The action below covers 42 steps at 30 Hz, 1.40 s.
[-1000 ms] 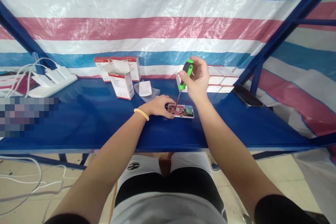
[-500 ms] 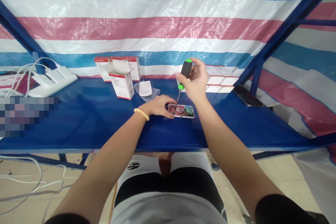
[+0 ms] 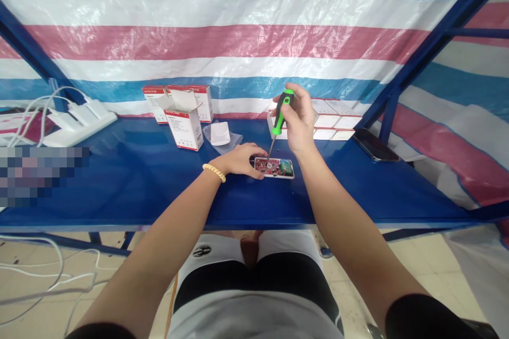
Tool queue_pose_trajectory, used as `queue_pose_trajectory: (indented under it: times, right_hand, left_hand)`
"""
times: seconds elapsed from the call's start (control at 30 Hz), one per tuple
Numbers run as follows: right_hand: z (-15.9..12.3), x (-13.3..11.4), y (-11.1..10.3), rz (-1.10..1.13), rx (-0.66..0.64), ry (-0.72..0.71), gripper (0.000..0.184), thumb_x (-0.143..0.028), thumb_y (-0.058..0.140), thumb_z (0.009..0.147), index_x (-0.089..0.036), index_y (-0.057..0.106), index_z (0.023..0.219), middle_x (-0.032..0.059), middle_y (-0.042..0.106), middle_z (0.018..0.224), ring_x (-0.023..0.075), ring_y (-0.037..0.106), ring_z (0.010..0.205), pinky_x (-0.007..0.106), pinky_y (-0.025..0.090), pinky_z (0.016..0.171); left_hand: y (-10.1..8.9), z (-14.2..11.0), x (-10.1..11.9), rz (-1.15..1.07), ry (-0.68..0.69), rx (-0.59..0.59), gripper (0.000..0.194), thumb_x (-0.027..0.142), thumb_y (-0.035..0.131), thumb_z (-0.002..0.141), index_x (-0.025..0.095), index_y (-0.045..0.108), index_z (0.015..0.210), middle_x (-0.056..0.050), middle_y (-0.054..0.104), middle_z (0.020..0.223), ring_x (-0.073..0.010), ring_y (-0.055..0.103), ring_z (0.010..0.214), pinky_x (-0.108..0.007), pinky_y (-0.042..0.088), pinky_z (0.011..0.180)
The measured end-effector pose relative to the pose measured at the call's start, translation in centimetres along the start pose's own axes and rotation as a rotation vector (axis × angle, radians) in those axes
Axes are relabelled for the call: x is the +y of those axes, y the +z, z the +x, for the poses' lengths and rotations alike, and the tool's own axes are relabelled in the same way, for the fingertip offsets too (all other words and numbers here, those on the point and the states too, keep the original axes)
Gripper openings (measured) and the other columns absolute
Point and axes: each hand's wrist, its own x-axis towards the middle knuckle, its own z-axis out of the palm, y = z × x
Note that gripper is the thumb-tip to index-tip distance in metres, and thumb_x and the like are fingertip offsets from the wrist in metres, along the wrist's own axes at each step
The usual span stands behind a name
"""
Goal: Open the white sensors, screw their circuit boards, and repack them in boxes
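Note:
A small white case with a red circuit board inside lies flat on the blue table, a green part at its right end. My left hand grips the left end of this case, thumb on the near edge and fingers on the far edge. In my right hand is a green and black screwdriver, tilted, its handle between thumb and fingers. The screwdriver's tip meets the board in its left half; whether a screw sits under it is too small to tell. A tiny dark piece lies just behind the case.
A white cover rests on a clear plastic bag. Behind it stand red-and-white boxes, the front one with open flaps. More white boxes are stacked behind my right hand, beside a dark phone. A power strip with cables lies at left.
The screwdriver handle has turned in my right hand, and my fingers have shifted around it. My left hand and the case have stayed put.

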Motion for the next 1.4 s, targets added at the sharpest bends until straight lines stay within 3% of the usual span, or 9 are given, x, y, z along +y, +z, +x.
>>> queue_pose_trajectory:
  times: [0.2, 0.4, 0.57, 0.73, 0.97, 1.2, 1.3, 1.4]
  right_hand:
    - [0.2, 1.2, -0.1, -0.032, 0.108, -0.057, 0.062, -0.062, 0.042, 0.091, -0.037, 0.033, 0.146, 0.0062, 0.059, 0.125, 0.0263, 0.06, 0.115, 0.05, 0.055, 0.092]
    - [0.2, 0.9, -0.5, 0.02, 0.025, -0.002, 0.067, -0.065, 0.041, 0.089, -0.037, 0.028, 0.149, 0.0077, 0.059, 0.129, 0.0295, 0.063, 0.112, 0.053, 0.055, 0.089]
    - [-0.2, 0.4, -0.4, -0.029, -0.04, -0.004, 0.071, -0.072, 0.035, 0.087, -0.039, 0.028, 0.149, 0.0064, 0.058, 0.134, 0.0284, 0.065, 0.109, 0.052, 0.057, 0.085]
    - [-0.4, 0.3, -0.2, -0.012, -0.004, 0.022, 0.065, -0.068, 0.028, 0.091, -0.038, 0.025, 0.148, 0.0075, 0.058, 0.132, 0.0263, 0.066, 0.104, 0.049, 0.058, 0.081]
    - [-0.1, 1.1, -0.1, -0.088, 0.047, -0.016, 0.063, -0.063, 0.034, 0.091, -0.04, 0.023, 0.149, 0.0073, 0.055, 0.134, 0.0253, 0.066, 0.101, 0.046, 0.059, 0.077]
    - [0.3, 1.4, -0.4, -0.039, 0.124, -0.011, 0.061, -0.062, 0.037, 0.091, -0.04, 0.028, 0.147, 0.008, 0.054, 0.134, 0.0278, 0.065, 0.106, 0.048, 0.058, 0.081]
    - [0.4, 1.5, -0.4, -0.009, 0.152, 0.01, 0.059, -0.061, 0.037, 0.092, -0.038, 0.031, 0.146, 0.0092, 0.054, 0.132, 0.0301, 0.064, 0.111, 0.051, 0.058, 0.083]
    - [0.4, 2.0, -0.7, -0.08, 0.185, -0.056, 0.06, -0.063, 0.036, 0.092, -0.037, 0.033, 0.146, 0.0096, 0.052, 0.134, 0.0306, 0.063, 0.113, 0.051, 0.058, 0.083]
  left_hand:
    - [-0.1, 0.2, 0.4, -0.088, 0.087, 0.094, 0.028, 0.022, 0.067, 0.073, 0.018, 0.07, 0.101, -0.006, 0.061, 0.106, -0.0217, 0.058, 0.104, -0.036, 0.045, 0.096]
    - [0.0, 0.2, 0.8, -0.108, 0.104, 0.107, 0.013, 0.014, 0.064, 0.072, 0.018, 0.071, 0.083, -0.005, 0.063, 0.1, -0.0196, 0.06, 0.099, -0.035, 0.047, 0.093]
    - [0.5, 0.3, 0.8, -0.107, 0.101, 0.112, 0.01, 0.017, 0.065, 0.073, 0.018, 0.071, 0.08, -0.005, 0.063, 0.099, -0.0191, 0.06, 0.096, -0.034, 0.048, 0.089]
    - [0.7, 0.4, 0.9, -0.097, 0.094, 0.085, 0.01, 0.017, 0.062, 0.073, 0.019, 0.071, 0.077, -0.004, 0.063, 0.097, -0.0186, 0.061, 0.093, -0.033, 0.049, 0.086]
    - [0.6, 0.5, 0.6, -0.096, 0.107, 0.093, 0.006, 0.017, 0.064, 0.073, 0.018, 0.068, 0.076, -0.004, 0.061, 0.1, -0.0189, 0.061, 0.093, -0.034, 0.048, 0.086]
    - [0.6, 0.5, 0.7, -0.125, 0.127, 0.147, 0.006, 0.022, 0.068, 0.074, 0.017, 0.064, 0.074, -0.005, 0.062, 0.094, -0.0186, 0.061, 0.091, -0.034, 0.048, 0.085]
    - [0.5, 0.6, 0.7, -0.143, 0.118, 0.181, 0.006, 0.023, 0.064, 0.078, 0.017, 0.063, 0.077, -0.004, 0.063, 0.095, -0.0175, 0.061, 0.091, -0.033, 0.047, 0.088]
    - [0.4, 0.6, 0.6, -0.139, 0.053, 0.236, 0.009, 0.025, 0.057, 0.085, 0.017, 0.062, 0.084, -0.004, 0.065, 0.095, -0.0168, 0.061, 0.088, -0.032, 0.047, 0.085]
